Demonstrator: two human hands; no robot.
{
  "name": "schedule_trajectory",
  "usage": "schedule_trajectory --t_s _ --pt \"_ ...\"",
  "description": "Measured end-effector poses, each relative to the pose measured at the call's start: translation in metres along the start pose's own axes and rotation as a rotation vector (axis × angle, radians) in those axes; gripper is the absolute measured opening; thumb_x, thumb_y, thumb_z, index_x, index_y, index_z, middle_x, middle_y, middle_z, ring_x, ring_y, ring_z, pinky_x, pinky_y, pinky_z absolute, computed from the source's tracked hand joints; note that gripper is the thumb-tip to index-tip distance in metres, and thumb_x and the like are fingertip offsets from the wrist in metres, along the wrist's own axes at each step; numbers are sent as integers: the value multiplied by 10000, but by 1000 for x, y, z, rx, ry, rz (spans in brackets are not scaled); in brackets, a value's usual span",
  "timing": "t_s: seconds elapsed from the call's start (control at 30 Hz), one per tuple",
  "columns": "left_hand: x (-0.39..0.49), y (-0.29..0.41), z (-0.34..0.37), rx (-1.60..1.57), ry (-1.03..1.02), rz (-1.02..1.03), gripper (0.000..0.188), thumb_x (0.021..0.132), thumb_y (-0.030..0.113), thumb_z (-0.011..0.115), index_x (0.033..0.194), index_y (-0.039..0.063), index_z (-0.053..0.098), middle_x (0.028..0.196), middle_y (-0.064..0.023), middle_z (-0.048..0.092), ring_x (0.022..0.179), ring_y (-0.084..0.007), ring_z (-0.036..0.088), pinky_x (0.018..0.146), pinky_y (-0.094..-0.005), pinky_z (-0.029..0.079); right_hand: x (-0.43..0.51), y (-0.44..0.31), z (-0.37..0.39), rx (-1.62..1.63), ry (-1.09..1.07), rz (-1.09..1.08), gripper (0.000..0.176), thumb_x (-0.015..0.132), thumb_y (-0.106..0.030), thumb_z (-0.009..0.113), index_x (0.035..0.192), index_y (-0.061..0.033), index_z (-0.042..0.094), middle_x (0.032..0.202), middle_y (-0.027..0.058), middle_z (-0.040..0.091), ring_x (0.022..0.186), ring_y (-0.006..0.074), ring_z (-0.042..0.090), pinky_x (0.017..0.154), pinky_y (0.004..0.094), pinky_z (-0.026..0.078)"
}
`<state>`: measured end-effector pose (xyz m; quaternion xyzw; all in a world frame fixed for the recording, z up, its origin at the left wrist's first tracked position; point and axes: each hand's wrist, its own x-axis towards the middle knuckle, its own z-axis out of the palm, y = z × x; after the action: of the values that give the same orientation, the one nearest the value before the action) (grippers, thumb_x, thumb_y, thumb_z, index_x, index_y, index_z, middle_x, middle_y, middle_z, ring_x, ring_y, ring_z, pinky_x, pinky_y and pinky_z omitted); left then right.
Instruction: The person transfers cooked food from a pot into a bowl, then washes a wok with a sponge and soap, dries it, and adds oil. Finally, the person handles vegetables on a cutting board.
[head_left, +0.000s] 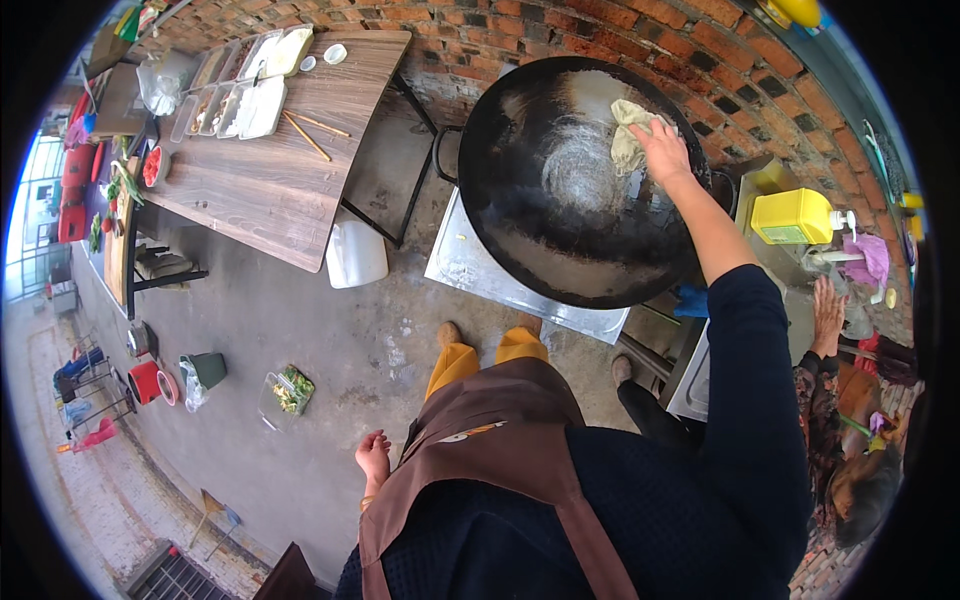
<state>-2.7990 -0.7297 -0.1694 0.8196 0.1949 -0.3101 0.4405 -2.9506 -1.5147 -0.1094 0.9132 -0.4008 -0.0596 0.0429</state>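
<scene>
A large blackened wok (525, 225) with loop handles sits over a metal stand (480, 259) in front of me. My right hand (664, 154) reaches into it and presses a beige cloth (628, 135) against its upper right inner wall. Part of the cloth lies hidden beneath the palm. Whitish streaks and damp patches mark the wok's inside. My left hand (373, 452) hangs beside the brown apron (517, 450) with nothing in it, its fingers loosely bent.
On the wooden-topped table (247, 195) are clear food containers (262, 109) and chopsticks (307, 135). A white jug (356, 251) stands beneath. At right, a yellow pump bottle (793, 216) lies near another person's hands (827, 315). A tub of greens (291, 394) rests on the floor.
</scene>
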Motion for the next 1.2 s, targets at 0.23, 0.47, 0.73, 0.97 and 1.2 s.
schedule_trajectory --t_s 0.23,0.47,0.73,0.97,1.2 --pt "-2 -12 1 -1 35 5 161 919 41 537 1000 1 670 814 -61 654 657 -118 614 574 -232 489 -132 -91 41 460 -351 140 481 787 -134 587 1266 -173 593 1116 215 556 1014 390 582 896 439 479" --pt "1 -11 1 -127 69 -20 165 920 35 531 1003 -3 669 812 -53 653 662 -114 612 575 -228 484 -80 -138 33 1071 200 103 434 761 38 523 1154 -77 665 1005 128 619 896 238 600 835 296 472" --pt "-31 -30 -23 -125 139 -36 157 919 36 536 988 -12 668 817 -65 654 644 -107 603 558 -220 474 9 -74 71 513 86 392 637 773 -214 694 1373 -209 480 1345 120 457 1199 363 454 1024 408 389" --pt "-33 -50 -36 -317 124 -108 153 908 -2 538 1005 -40 650 804 -81 649 628 -120 602 531 -217 472 -94 -175 71 672 -104 156 587 734 -47 658 1303 -130 542 1218 150 497 1130 361 479 988 403 412" --pt "5 -26 -12 -113 49 -66 158 912 11 529 1002 -37 650 801 -81 648 634 -123 604 564 -230 488 -95 -283 -32 1547 -159 162 560 814 7 606 1352 -31 455 1231 178 503 1153 297 523 1001 350 411"
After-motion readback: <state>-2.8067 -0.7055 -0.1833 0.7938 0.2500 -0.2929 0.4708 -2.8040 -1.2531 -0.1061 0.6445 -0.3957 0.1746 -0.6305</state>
